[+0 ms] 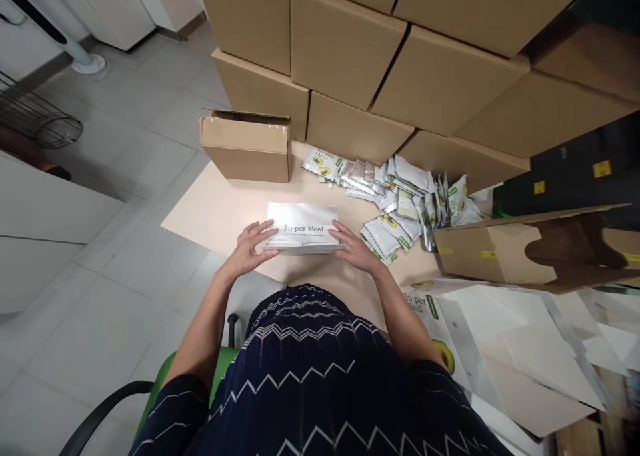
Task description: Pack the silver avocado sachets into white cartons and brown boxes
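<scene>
Seeing white box (303, 223) over table (210, 206), held between my hands: left hand (250, 249) loosely curved at left end, right hand (357, 249) likewise at right end. Packets (387, 235) lie heaped near right hand; carton (247, 159) stands beyond white box.

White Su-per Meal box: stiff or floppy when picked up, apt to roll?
The white box is probably fairly stiff, given its straight edges. Its flat faces make rolling unlikely. The smooth-looking surface might slip a little. Weight's unclear: contents hidden.
</scene>
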The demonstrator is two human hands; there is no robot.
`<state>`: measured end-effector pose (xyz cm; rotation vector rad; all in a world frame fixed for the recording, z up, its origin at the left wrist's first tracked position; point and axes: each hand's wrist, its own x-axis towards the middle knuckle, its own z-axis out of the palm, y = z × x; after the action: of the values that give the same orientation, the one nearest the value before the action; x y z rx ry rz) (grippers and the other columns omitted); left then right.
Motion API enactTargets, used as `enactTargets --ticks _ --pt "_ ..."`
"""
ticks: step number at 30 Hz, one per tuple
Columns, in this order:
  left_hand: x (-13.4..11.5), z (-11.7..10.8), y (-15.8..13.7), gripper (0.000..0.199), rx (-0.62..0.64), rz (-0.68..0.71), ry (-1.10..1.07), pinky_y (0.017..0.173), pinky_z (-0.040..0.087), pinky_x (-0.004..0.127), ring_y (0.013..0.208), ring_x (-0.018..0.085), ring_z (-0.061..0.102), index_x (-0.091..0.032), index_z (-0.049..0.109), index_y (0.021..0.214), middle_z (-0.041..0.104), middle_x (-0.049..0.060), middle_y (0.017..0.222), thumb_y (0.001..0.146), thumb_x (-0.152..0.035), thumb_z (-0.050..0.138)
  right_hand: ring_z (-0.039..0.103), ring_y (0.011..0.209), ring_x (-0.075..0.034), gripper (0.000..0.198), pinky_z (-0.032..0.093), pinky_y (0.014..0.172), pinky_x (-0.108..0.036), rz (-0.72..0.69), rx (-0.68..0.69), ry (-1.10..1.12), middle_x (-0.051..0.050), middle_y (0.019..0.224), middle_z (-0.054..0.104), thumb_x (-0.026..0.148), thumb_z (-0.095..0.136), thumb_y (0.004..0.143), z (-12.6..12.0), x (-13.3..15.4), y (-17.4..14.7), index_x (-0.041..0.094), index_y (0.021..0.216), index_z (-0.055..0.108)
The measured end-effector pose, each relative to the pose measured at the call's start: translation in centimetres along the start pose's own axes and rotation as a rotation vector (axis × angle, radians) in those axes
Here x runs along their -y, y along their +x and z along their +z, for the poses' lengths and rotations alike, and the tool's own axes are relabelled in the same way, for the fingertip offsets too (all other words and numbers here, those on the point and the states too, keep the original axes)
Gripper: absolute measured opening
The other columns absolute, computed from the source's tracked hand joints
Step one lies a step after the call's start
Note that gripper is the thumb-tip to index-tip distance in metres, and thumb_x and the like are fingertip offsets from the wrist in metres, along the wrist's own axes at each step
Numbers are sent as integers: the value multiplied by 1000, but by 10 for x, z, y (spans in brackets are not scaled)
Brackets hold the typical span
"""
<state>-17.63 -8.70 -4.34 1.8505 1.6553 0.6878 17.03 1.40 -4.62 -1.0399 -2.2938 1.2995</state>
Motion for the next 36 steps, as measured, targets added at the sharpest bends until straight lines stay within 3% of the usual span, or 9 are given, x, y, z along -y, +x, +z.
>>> enactTargets --ticks 4,9,16,19,23,27,30,33,36 --pt "-5 7 3 46 -132 8 -103 116 33 55 137 28 46 -33 65 127 54 5 147 88 -57 63 38 146 -27 54 28 122 -50 17 -111 140 -4 159 41 60 65 86 4 2 0 32 133 65" --pt "-7 3 -3 67 28 -6 -84 120 26 58 148 33 28 -38 57 138 36 4 161 77 -62 73 45 142 -24 57 33 120 -49 71 -92 273 -3 150 53 67 38 97 -10 4 2 32 134 64" --pt "-5 0 -9 106 25 -18 -127 124 16 59 154 36 11 -35 23 158 12 9 169 71 -65 76 29 148 -38 84 24 121 -59 -32 -142 -98 -7 162 34 50 84 68 -15 8 32 30 144 54" --pt "-5 5 -10 116 -43 -88 -158 124 16 58 154 36 12 -32 11 160 12 13 168 70 -66 76 50 134 -34 79 36 115 -55 37 -343 14 -11 151 48 53 76 75 -13 8 53 27 145 51" --pt "-8 11 -11 88 -83 -110 -187 123 23 55 152 32 24 -34 35 153 28 10 164 78 -63 71 68 91 -25 64 56 88 -48 359 -633 305 -12 112 69 73 43 89 -14 5 77 21 120 64" --pt "-9 15 -10 67 -123 -137 -228 122 27 53 149 30 32 -32 54 141 36 10 160 82 -63 66 66 100 -27 73 58 84 -43 369 -448 402 -13 112 69 82 34 87 -15 -2 72 20 95 71" --pt "-8 18 -8 67 -150 -138 -250 121 29 53 148 30 34 -30 57 138 40 11 157 81 -65 65 57 125 -27 73 54 96 -45 250 -230 467 -9 142 56 80 29 90 -19 -6 47 27 115 72" --pt "-6 23 -4 65 -190 -140 -268 121 30 52 146 30 37 -29 61 134 44 11 153 81 -66 65 41 143 -29 63 46 109 -46 110 -3 385 -4 161 33 73 58 83 -22 -3 21 32 131 65" --pt "-7 27 -1 60 -243 -166 -268 120 32 52 143 29 41 -28 64 128 48 11 148 81 -65 66 29 150 -32 69 35 118 -51 76 39 245 -6 165 24 61 77 74 -15 8 7 31 135 63"
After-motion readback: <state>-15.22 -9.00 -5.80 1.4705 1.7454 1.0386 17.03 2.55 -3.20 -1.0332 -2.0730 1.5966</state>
